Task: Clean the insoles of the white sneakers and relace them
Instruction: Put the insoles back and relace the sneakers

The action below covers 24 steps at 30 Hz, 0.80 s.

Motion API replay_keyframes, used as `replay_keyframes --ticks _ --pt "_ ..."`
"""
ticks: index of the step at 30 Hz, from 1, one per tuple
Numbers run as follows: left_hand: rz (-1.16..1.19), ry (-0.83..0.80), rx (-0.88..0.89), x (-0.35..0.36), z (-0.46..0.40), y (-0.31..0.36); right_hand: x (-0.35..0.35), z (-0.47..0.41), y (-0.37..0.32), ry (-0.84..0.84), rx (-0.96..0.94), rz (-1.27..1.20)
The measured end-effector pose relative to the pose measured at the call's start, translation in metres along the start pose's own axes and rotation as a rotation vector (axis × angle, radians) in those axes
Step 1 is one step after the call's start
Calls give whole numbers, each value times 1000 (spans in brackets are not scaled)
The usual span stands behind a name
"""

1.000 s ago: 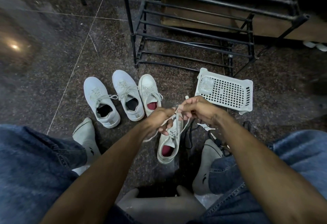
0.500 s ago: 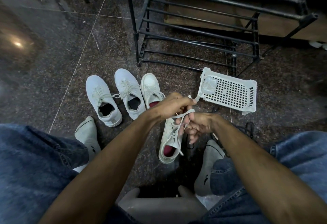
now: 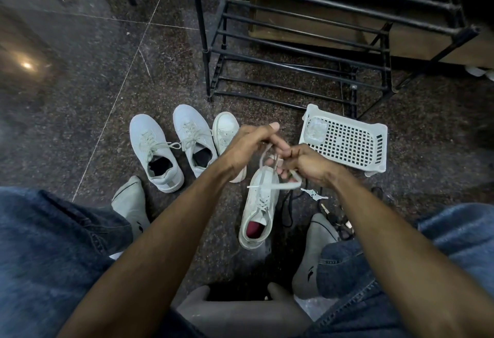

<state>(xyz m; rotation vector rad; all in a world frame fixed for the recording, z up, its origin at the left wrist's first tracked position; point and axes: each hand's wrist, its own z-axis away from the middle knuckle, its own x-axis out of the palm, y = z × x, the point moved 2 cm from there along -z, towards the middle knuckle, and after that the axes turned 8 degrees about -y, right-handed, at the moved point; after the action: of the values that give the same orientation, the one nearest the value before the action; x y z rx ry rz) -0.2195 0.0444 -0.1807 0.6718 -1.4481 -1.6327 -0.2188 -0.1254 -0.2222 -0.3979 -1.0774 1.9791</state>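
Observation:
A white sneaker (image 3: 258, 214) with a red insole lies on the floor between my feet, toe pointing away. Its white lace (image 3: 283, 185) rises from the upper eyelets in loops. My left hand (image 3: 250, 145) pinches one strand of the lace above the toe. My right hand (image 3: 304, 162) grips the other strand just to the right, fingers curled round it. The sneaker's mate (image 3: 226, 130), also white with a red lining, stands behind my left hand, partly hidden by it.
Two pale grey laced sneakers (image 3: 155, 150) (image 3: 193, 140) stand to the left. An upturned white plastic basket (image 3: 344, 141) lies at the right, below a black metal shoe rack (image 3: 294, 51). Keys and a black cord (image 3: 312, 194) lie beside my right foot (image 3: 310, 252).
My left hand has crossed up and over to the right while my right hand dropped lower, drawing the lace strands across each other above the sneaker.

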Motion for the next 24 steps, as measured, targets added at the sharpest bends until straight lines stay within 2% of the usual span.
replay_keyframes --ticks 4,6,10,12,14,16,20,24 --pt "44 161 5 -8 -1 -2 7 1 -6 -52 8 114" --pt "5 225 -7 -11 -4 -6 7 -2 -5 -27 3 63" --pt "-356 432 -180 -20 -3 -39 7 -4 -3 100 -10 -22" --pt "-406 371 -301 -18 1 -51 7 -4 -3 150 -10 -64" --pt "-335 151 -428 -10 3 -63 7 -3 -2 166 5 -80" --pt "-261 23 -487 0 6 -69 8 -5 -2 170 37 -62" --pt "-154 -17 -348 10 5 -82 11 -6 4 173 168 -24" --pt "-44 -24 -260 12 6 -78 13 -4 7 70 235 0"
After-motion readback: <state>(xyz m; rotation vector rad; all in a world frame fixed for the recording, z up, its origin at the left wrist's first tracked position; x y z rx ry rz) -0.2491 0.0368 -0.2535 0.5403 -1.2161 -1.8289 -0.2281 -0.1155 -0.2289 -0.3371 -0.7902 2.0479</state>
